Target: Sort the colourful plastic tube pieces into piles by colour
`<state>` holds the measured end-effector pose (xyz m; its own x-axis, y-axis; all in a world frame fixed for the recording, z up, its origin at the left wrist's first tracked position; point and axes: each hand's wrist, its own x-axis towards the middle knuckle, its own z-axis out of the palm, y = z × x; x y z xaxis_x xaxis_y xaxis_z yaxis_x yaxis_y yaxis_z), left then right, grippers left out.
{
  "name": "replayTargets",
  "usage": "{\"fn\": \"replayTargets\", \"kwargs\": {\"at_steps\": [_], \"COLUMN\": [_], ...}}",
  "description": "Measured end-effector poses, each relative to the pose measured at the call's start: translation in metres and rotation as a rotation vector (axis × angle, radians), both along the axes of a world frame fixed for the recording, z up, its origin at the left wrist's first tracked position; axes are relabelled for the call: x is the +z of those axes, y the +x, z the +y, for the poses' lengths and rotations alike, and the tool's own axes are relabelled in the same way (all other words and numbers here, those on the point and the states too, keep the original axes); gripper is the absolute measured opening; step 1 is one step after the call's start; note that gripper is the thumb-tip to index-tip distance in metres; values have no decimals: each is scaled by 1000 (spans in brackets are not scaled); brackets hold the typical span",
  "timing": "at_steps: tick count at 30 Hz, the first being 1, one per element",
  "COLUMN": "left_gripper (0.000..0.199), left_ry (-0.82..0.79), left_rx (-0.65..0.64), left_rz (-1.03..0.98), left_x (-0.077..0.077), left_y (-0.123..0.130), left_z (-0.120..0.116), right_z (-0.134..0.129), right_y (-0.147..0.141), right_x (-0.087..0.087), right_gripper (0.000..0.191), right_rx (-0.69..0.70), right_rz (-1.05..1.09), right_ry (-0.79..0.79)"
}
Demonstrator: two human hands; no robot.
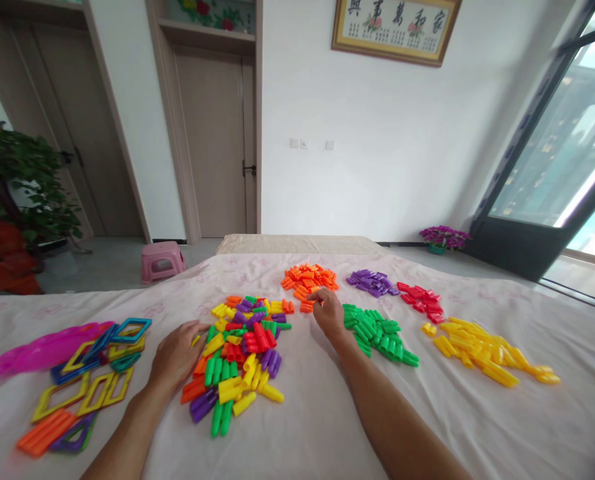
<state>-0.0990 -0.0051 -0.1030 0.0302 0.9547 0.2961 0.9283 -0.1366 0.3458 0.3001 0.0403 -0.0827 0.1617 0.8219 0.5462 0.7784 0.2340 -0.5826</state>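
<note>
My right hand [327,310] is at the front edge of the orange pile [310,277], its fingers pinched together by an orange piece; what they hold, if anything, is hidden. My left hand [180,350] rests at the left side of a mixed-colour pile [242,353], fingers curled, with a small yellow piece [195,341] at its fingertips. Green pieces [377,330] lie just right of my right hand. Farther right are purple [372,283], red [421,299] and yellow piles [482,350].
Magnetic frame shapes [92,373], a pink plastic item [47,350] and an orange block [46,432] lie at the left on the cloth-covered table [307,427]. Beyond the table stand a pink stool [162,261], a leafy plant [24,180] and purple flowers [444,236].
</note>
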Motion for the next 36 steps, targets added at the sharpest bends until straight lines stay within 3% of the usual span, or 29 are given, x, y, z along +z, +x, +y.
{"fn": "replayTargets", "kwargs": {"at_steps": [4,10,17,24,28,32,36], "left_gripper": [42,41,42,44,44,43,42], "left_ry": [-11,-11,-3,-1,-12,-9,2], "left_rx": [-6,-13,-7,-10,-7,9,15], "left_rz": [-2,-23,-8,-16,-20,-26,-26], "left_x": [-2,-2,-2,-1,-1,-1,0], "left_y": [-1,-1,-1,-1,-1,0,1], "left_z": [1,1,1,1,0,0,-1], "right_z": [-7,2,0,-7,-12,-10,0], "right_y": [-4,1,-14,-45,-46,-41,-31], "right_x": [4,-6,-15,-4,1,-4,-12], "right_gripper": [32,63,51,46,38,40,33], "right_rx": [97,52,207,264,206,104,102], "right_rz": [-177,-277,-226,-377,-393,-230,-75], "right_ry": [-297,-104,-56,-135,-176,-160,-132]}}
